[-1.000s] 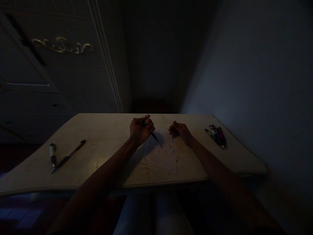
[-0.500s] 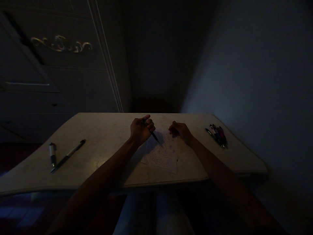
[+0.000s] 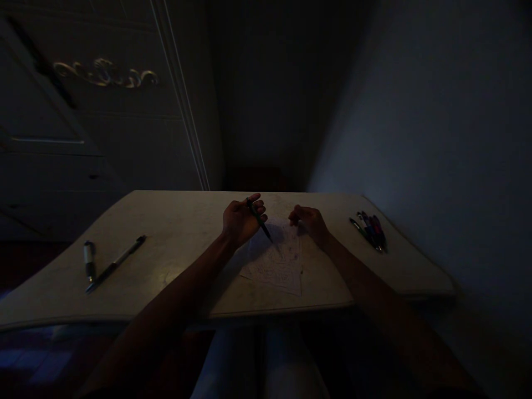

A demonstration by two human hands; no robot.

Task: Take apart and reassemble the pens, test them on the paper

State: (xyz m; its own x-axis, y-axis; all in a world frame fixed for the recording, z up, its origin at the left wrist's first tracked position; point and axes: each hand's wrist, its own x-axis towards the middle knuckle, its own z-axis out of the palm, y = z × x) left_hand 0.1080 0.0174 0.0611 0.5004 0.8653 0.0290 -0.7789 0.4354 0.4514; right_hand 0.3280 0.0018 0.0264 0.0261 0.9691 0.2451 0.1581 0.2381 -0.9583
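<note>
Palm turned up, my left hand (image 3: 244,220) is closed on a dark pen (image 3: 260,220), whose tip points down toward the paper. Beneath it lie sheets of paper (image 3: 277,271), overlapping and covered with fine marks too dim to read. At the upper right of the sheets is my right hand (image 3: 310,221), its fingers curled and pressed together. Whether anything is between those fingers is hidden in the dark.
Two pens, a short one (image 3: 88,261) and a longer one (image 3: 118,262), lie on the table (image 3: 187,221) at left. Several pens (image 3: 372,231) are bunched at right. A pale wall (image 3: 436,138) rises on the right; a cabinet (image 3: 137,144) stands at back left.
The pen in my left hand has shifted and shows more of its length, and the fingers around it have moved slightly. My right hand has barely moved.
</note>
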